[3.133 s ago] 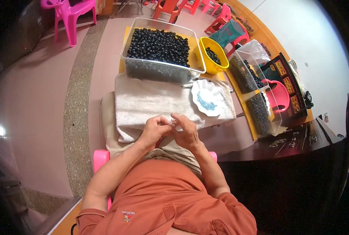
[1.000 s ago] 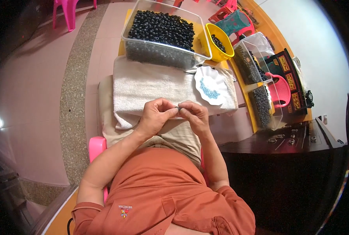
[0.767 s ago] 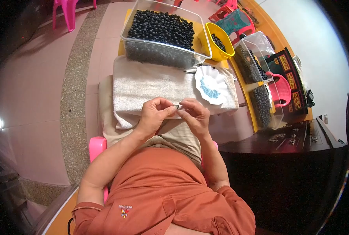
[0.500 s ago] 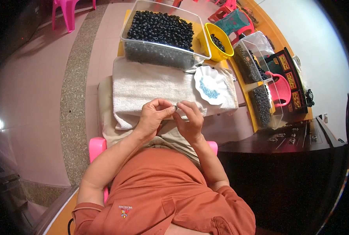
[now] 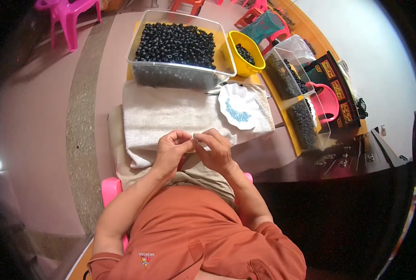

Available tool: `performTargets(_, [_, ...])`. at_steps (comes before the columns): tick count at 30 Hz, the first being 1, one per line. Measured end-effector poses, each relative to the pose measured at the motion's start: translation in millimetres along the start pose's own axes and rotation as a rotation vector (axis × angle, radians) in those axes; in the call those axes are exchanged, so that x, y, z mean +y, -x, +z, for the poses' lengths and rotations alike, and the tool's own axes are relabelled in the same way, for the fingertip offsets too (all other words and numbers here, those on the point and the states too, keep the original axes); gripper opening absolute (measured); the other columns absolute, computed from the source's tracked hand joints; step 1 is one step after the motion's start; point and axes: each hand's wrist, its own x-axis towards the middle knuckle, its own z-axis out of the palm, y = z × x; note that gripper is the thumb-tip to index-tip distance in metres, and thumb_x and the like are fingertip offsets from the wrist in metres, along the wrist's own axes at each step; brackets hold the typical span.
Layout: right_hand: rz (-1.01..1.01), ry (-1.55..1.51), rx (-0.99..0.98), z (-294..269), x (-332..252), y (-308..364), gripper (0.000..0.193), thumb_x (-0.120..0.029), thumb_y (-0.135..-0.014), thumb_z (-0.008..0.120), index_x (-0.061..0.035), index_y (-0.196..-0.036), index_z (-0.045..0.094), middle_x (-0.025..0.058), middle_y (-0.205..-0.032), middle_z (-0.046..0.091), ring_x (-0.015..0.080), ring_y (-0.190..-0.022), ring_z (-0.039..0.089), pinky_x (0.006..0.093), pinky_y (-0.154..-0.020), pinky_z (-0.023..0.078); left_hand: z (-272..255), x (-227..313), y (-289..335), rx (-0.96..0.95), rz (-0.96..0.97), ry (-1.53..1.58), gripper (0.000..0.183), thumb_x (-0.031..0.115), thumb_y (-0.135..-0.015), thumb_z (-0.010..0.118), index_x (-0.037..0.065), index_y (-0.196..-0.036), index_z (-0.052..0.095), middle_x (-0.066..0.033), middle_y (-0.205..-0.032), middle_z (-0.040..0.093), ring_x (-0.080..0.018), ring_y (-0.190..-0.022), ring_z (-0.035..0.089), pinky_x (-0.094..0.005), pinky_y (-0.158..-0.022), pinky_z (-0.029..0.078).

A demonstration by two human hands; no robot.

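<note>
My left hand [image 5: 172, 152] and my right hand [image 5: 214, 150] meet fingertip to fingertip above my lap, at the near edge of a white towel [image 5: 170, 109]. Both are closed in a pinch around something tiny, mostly hidden by the fingers. Beyond my right hand, a white scalloped dish [image 5: 246, 97] rests on the towel with small light-blue pieces [image 5: 237, 112] in it. Past the towel stands a large clear plastic bin [image 5: 170, 77] holding many small black ring-like pieces [image 5: 175, 44].
A yellow tub [image 5: 249, 69] with more black pieces sits right of the bin. Farther right are clear containers [image 5: 306, 123] of black pieces, a pink chair [image 5: 328, 101] and a dark tabletop [image 5: 287, 171]. Another pink stool [image 5: 68, 23] stands far left.
The whole view has shifted, so the bin, towel and dish appear farther left and slightly lower. My hands stay pinched together; the small dark thing between the fingertips shows less now.
</note>
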Motion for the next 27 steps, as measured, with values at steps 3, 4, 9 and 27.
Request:
performTargets(3, [0.114, -0.12, -0.054, -3.5, 3.6, 2.5, 0.032, 0.002, -0.073, 0.072, -0.0041, -0.103, 0.062, 0.0142, -0.086, 0.061, 0.0293, -0.07, 0.062, 0.0346, -0.059, 0.05, 0.5, -0.5, 1.1, 0.021, -0.013, -0.026, 0.011, 0.004, -0.087, 0.066, 0.003, -0.094, 0.058, -0.0048, -0.087, 0.065, -0.0109, -0.075, 0.063, -0.0243, -0.068, 0.054])
performTargets(4, [0.107, -0.142, -0.049, -5.3, 3.4, 2.6, 0.032, 0.002, -0.073, 0.071, -0.0031, -0.103, 0.062, 0.0145, -0.087, 0.061, 0.0298, -0.073, 0.062, 0.0353, -0.062, 0.051, -0.3, -2.0, 1.1, 0.016, -0.009, -0.066, 0.011, 0.005, -0.087, 0.067, 0.003, -0.095, 0.059, -0.0046, -0.086, 0.065, -0.0101, -0.073, 0.062, -0.0231, -0.068, 0.053])
performTargets(9, [0.195, -0.143, -0.027, -20.9, 10.9, 7.1, 0.029, 0.004, -0.076, 0.069, -0.0017, -0.103, 0.061, 0.016, -0.094, 0.062, 0.0295, -0.083, 0.064, 0.0345, -0.068, 0.052, 3.2, -3.2, 0.5, 0.017, -0.011, -0.107, 0.013, 0.008, -0.088, 0.067, 0.002, -0.098, 0.06, -0.0034, -0.087, 0.065, -0.0078, -0.073, 0.06, -0.0207, -0.067, 0.052])
performTargets(27, [0.202, 0.193, 0.412, -124.4, 222.2, -144.8, 0.019, 0.002, -0.084, 0.066, -0.0017, -0.103, 0.063, 0.0052, -0.086, 0.063, 0.0103, -0.072, 0.062, 0.0233, -0.065, 0.048, -2.8, 7.3, -7.3, 0.013, -0.05, -0.143, 0.016, 0.003, -0.086, 0.067, 0.0, -0.102, 0.061, -0.0081, -0.103, 0.066, -0.0094, -0.08, 0.06, -0.024, -0.074, 0.052])
